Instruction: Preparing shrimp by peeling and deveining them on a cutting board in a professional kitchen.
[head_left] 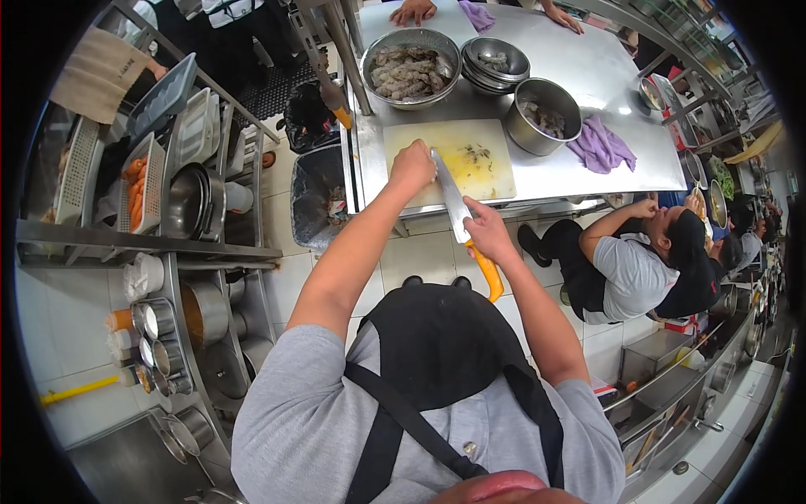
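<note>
My right hand is closed round a large kitchen knife where the blade meets its yellow handle. The handle points down toward me and the blade slants up and left. My left hand is closed beside the blade's tip; whatever its fingers hold is hidden. Under the tip lies a white cutting board, stained yellow, with small dark scraps on it. Behind the board a perforated metal bowl holds raw shrimp. Right of the board, a deep metal pot has some shrimp in it.
Stacked metal bowls and a purple cloth are on the steel table. A lined bin stands at the table's left. Shelves with pans and carrots fill the left side. A co-worker is close on my right; another person's hand rests across the table.
</note>
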A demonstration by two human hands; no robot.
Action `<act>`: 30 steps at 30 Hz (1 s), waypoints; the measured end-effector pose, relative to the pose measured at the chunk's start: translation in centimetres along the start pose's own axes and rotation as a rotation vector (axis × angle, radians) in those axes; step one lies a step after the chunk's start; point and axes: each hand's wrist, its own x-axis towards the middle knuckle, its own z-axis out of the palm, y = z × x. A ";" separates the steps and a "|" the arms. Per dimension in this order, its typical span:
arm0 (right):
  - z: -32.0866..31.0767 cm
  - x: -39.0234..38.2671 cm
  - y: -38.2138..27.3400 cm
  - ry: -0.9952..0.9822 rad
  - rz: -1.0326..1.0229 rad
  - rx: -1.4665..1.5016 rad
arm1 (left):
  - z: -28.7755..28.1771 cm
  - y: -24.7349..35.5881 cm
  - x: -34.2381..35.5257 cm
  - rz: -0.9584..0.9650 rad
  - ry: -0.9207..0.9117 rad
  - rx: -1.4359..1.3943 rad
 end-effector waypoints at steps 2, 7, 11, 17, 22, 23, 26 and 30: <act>0.0 -1.6 0.2 -0.008 0.011 0.007 | 0.0 -0.2 0.0 0.010 0.023 -0.001; -0.7 -4.9 -0.4 -0.007 0.119 0.022 | 0.4 -0.4 0.3 -0.018 -0.001 -0.053; -0.6 -5.1 -0.5 -0.027 0.141 0.067 | 1.3 -1.8 0.7 0.014 0.081 -0.004; 0.3 -3.9 -1.0 -0.012 0.107 0.109 | 1.5 -2.4 0.8 0.155 0.119 0.057; 0.2 -4.0 -0.7 -0.034 0.105 0.084 | -0.4 -2.3 0.7 -0.143 -0.241 -0.199; 0.4 -3.8 -0.7 -0.035 0.096 0.094 | -0.6 -2.3 0.6 -0.154 -0.264 -0.209; 0.8 -3.6 -0.4 -0.004 0.089 0.101 | -0.7 -1.0 -0.4 -0.151 -0.272 -0.189; 0.6 -4.1 -0.2 0.009 0.083 0.119 | 0.1 0.3 -2.0 -0.130 -0.189 -0.192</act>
